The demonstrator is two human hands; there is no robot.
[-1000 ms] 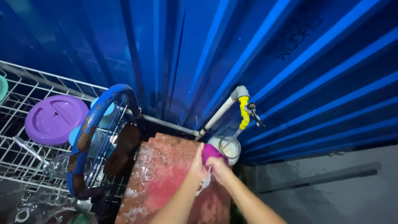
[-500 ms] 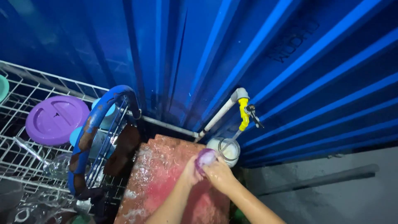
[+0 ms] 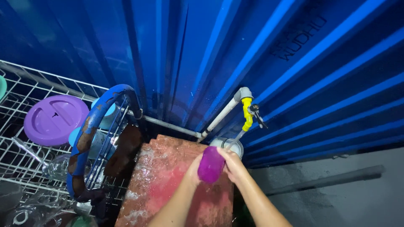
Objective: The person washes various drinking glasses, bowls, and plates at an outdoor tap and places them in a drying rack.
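Both my hands hold a small purple cup (image 3: 211,164) over a wet red slab (image 3: 168,185). My left hand (image 3: 192,169) grips its left side and my right hand (image 3: 232,164) wraps its right side and top. The cup sits just below a yellow tap (image 3: 248,113) on a white pipe (image 3: 223,114). A thin stream of water runs from the tap toward a white container (image 3: 234,146) standing behind my hands.
A white wire rack (image 3: 25,138) on the left holds a purple lid (image 3: 55,119), light blue cups (image 3: 90,138) and a clear glass (image 3: 57,166). A rusty blue metal hoop (image 3: 86,134) stands beside it. Blue corrugated metal wall (image 3: 202,50) behind; grey concrete (image 3: 336,189) at right.
The purple cup has turned in my hands: earlier its open mouth faced me, now its side shows and it sits slightly lower. Both hands stayed under the tap.
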